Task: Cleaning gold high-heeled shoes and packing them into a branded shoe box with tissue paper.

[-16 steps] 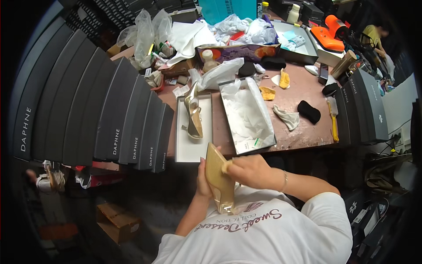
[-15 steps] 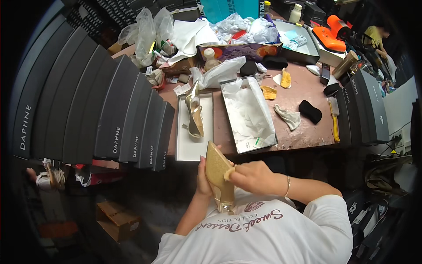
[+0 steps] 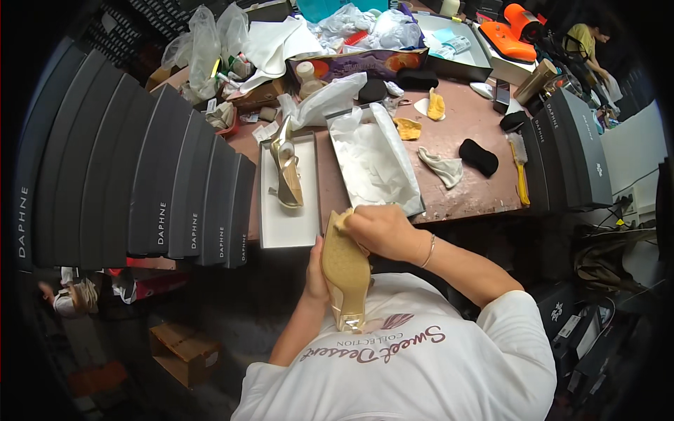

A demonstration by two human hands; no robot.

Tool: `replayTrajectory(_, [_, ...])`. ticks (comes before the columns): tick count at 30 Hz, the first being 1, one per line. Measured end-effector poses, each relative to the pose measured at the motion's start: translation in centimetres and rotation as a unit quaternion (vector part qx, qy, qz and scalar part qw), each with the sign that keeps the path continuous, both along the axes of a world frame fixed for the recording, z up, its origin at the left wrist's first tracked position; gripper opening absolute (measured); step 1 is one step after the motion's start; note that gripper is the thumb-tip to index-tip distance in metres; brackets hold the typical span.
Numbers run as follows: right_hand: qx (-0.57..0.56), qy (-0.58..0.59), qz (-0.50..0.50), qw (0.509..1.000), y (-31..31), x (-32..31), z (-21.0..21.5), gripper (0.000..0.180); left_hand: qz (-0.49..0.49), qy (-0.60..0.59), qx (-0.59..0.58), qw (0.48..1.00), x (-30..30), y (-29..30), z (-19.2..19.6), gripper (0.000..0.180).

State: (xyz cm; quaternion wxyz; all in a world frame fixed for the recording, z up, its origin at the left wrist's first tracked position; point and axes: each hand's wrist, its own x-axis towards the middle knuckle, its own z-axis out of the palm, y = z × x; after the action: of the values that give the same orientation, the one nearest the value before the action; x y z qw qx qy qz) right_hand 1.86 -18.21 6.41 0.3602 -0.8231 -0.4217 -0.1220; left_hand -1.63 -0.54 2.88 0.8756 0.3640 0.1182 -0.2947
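On the far left, dark boxes (image 3: 161, 189) stand close together in a row, maybe to save room. Next comes a shallow white lid (image 3: 288, 230) on the table (image 3: 463, 200), with a gold shoe (image 3: 288, 179) lying in it; the low rim may stop the shoe sliding out. Nearer the person, the left hand (image 3: 315, 281) is closed on the left side of the held shoe (image 3: 344, 270), likely so it does not wobble. The held shoe is between the person's body and the table, with its sole turned up. Its toe points away, toward the table, and its heel is close to the white shirt (image 3: 400, 372). Its long axis runs away from the belly, with the toe leaning a bit left. The right hand (image 3: 385, 230) pinches a small yellow piece (image 3: 343, 219) against the sole near the toe, fingers bent, likely so it does not slip. Farther right lie a white cloth (image 3: 442, 167), a black pad (image 3: 479, 157) and a brush (image 3: 519, 172), perhaps put there for easy reach.
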Motion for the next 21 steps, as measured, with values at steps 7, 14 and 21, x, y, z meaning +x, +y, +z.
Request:
replayTrajectory(7, [-0.029, -0.024, -0.043, 0.998, 0.6, 2.2, 0.4, 0.009, -0.014, 0.013, -0.016, 1.0, -0.1, -1.0, -0.5, 0.067])
replayTrajectory(14, [0.495, 0.534, -0.048, 0.684, -2.4, 7.3, -3.6, 0.017, 0.067, -0.084, 0.01, 0.994, 6.0, -1.9, 1.7, 0.063])
replayTrajectory(21, [0.666, 0.66, 0.07, 0.34, -6.0, 7.3, -6.1, 0.02, 0.255, -0.377, 0.718, 0.526, 18.9, 3.5, -7.6, 0.069])
